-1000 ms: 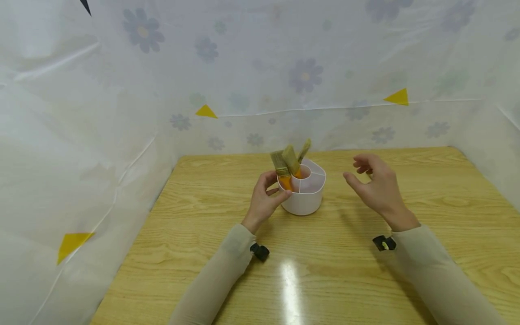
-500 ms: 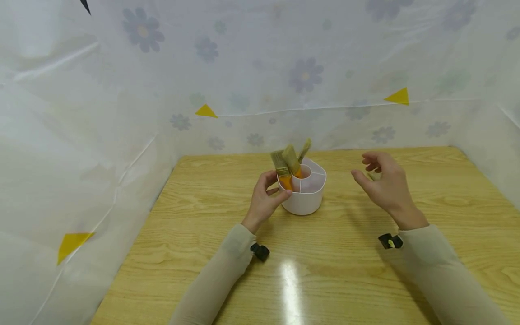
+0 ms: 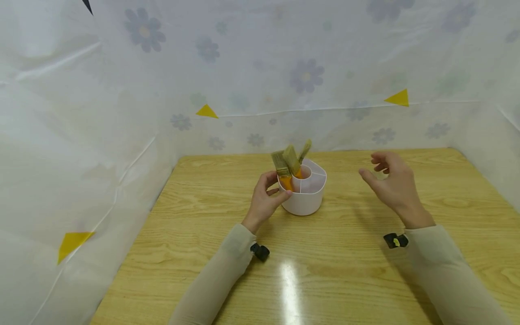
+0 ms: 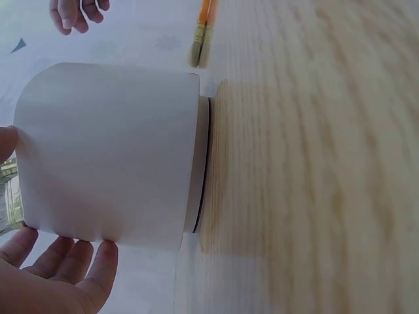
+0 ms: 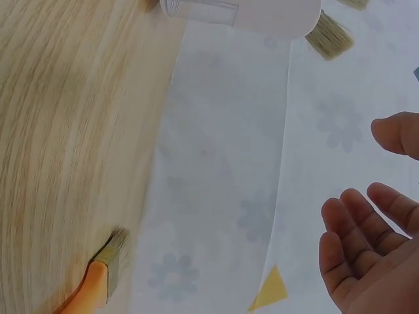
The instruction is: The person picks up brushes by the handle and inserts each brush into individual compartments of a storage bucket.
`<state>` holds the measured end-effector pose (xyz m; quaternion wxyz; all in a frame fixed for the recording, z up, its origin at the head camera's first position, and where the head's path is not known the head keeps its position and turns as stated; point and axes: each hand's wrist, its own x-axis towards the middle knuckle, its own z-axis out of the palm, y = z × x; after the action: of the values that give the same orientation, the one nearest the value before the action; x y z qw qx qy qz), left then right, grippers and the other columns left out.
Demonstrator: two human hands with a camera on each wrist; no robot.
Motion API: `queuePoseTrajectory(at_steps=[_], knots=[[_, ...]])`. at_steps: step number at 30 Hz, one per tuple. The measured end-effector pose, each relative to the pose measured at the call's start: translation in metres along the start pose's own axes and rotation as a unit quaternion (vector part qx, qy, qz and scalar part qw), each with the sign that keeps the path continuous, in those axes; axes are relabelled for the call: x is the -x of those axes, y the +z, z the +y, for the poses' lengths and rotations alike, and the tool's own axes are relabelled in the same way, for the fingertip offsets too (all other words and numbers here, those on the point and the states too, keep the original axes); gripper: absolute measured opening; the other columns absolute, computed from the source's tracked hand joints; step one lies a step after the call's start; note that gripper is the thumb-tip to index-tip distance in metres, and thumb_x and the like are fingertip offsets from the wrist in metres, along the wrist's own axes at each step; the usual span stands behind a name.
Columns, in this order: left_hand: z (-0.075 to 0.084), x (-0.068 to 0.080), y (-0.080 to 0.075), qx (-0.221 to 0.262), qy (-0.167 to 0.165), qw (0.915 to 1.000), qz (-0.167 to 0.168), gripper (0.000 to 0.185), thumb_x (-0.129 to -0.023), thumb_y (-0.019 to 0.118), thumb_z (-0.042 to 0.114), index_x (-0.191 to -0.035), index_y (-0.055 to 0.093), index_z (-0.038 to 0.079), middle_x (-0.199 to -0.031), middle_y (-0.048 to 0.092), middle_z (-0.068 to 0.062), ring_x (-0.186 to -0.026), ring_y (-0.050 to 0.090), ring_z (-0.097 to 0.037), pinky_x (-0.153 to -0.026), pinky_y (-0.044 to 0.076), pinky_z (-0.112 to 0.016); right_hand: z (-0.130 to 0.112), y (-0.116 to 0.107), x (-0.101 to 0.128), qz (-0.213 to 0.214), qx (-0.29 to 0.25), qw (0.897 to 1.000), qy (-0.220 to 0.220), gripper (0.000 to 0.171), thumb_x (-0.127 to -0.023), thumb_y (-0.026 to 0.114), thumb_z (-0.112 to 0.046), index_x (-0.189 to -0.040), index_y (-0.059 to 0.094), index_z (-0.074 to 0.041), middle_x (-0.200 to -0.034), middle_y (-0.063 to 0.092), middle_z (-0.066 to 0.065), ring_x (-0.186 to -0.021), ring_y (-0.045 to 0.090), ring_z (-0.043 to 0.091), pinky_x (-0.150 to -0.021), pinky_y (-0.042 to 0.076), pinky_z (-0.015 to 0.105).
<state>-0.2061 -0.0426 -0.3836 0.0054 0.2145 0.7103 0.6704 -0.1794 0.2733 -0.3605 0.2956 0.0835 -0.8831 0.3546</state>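
A white, divided container [image 3: 304, 198] stands mid-table with three orange-handled paintbrushes [image 3: 289, 162] bristles-up in it. My left hand [image 3: 276, 187] grips its left side, thumb on the front wall and fingers [image 4: 65, 258] curled round the container [image 4: 111, 150]. My right hand [image 3: 371, 168] hovers to the right of the container with relaxed, spread fingers and holds nothing. Another orange-handled brush [image 5: 98, 275] lies flat on the table near that hand [image 5: 370, 173]; it also shows as a brush [image 4: 201, 33] beyond the container. In the head view my right hand hides it.
The wooden table [image 3: 325, 271] is walled on three sides by white flowered plastic sheeting [image 3: 252, 81]. Small black clips [image 3: 260, 251] sit at both wrists.
My right hand has drifted to the right and a little farther back, away from the container. The left hand and the container have stayed put.
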Motion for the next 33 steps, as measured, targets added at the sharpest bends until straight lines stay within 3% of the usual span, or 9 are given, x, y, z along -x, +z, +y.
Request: queuePoseTrajectory(at_steps=[5, 12, 18, 21, 26, 33], knots=[[-0.001, 0.0, 0.0, 0.0, -0.004, 1.0, -0.007, 0.058, -0.085, 0.069, 0.003, -0.135, 0.04, -0.005, -0.138, 0.044, -0.02, -0.129, 0.041, -0.035, -0.103, 0.036, -0.055, 0.006, -0.004, 0.001, -0.009, 0.003, 1.0, 0.022, 0.045, -0.088, 0.069, -0.023, -0.125, 0.055, 0.001, -0.109, 0.058, 0.018, -0.09, 0.053, 0.027, -0.076, 0.036, 0.026], [-0.033, -0.009, 0.002, -0.018, 0.002, 0.9997, 0.013, 0.056, -0.084, 0.073, 0.015, -0.133, 0.046, 0.012, -0.134, 0.049, -0.002, -0.124, 0.046, -0.019, -0.1, 0.042, -0.044, 0.015, -0.01, 0.003, -0.021, 0.01, 0.999, 0.046, 0.047, -0.089, 0.068, -0.025, -0.126, 0.054, 0.002, -0.112, 0.057, 0.02, -0.091, 0.053, 0.03, -0.078, 0.038, 0.036], [-0.031, -0.009, 0.002, -0.011, 0.003, 0.9999, 0.01, 0.057, -0.085, 0.073, 0.012, -0.134, 0.045, 0.007, -0.136, 0.048, -0.008, -0.126, 0.045, -0.024, -0.102, 0.04, -0.048, 0.021, -0.015, 0.002, -0.034, 0.024, 0.997, 0.07, 0.051, -0.089, 0.067, -0.029, -0.128, 0.052, 0.0, -0.112, 0.056, 0.019, -0.091, 0.053, 0.031, -0.072, 0.036, 0.029], [-0.02, -0.005, 0.002, -0.004, 0.006, 1.0, 0.002, 0.058, -0.085, 0.071, 0.006, -0.135, 0.043, 0.0, -0.137, 0.046, -0.016, -0.127, 0.043, -0.032, -0.102, 0.038, -0.053, 0.023, -0.017, 0.002, -0.044, 0.032, 0.995, 0.088, 0.052, -0.09, 0.066, -0.032, -0.129, 0.051, -0.001, -0.113, 0.055, 0.018, -0.092, 0.053, 0.031, -0.072, 0.036, 0.029], [-0.001, 0.0, 0.002, -0.006, 0.006, 1.0, -0.002, 0.056, -0.085, 0.067, 0.001, -0.134, 0.041, -0.007, -0.136, 0.045, -0.022, -0.127, 0.042, -0.036, -0.101, 0.037, -0.057, 0.026, -0.018, 0.002, -0.057, 0.031, 0.992, 0.106, 0.053, -0.091, 0.063, -0.034, -0.129, 0.05, 0.0, -0.115, 0.054, 0.019, -0.093, 0.053, 0.032, -0.073, 0.039, 0.036], [-0.001, 0.001, 0.001, -0.002, 0.004, 1.0, 0.005, 0.057, -0.085, 0.068, 0.001, -0.134, 0.041, -0.006, -0.137, 0.044, -0.021, -0.128, 0.041, -0.036, -0.101, 0.037, -0.057, 0.031, -0.017, 0.001, -0.081, 0.026, 0.988, 0.132, 0.058, -0.093, 0.059, -0.04, -0.13, 0.048, 0.002, -0.119, 0.051, 0.022, -0.098, 0.051, 0.036, -0.077, 0.042, 0.05]])
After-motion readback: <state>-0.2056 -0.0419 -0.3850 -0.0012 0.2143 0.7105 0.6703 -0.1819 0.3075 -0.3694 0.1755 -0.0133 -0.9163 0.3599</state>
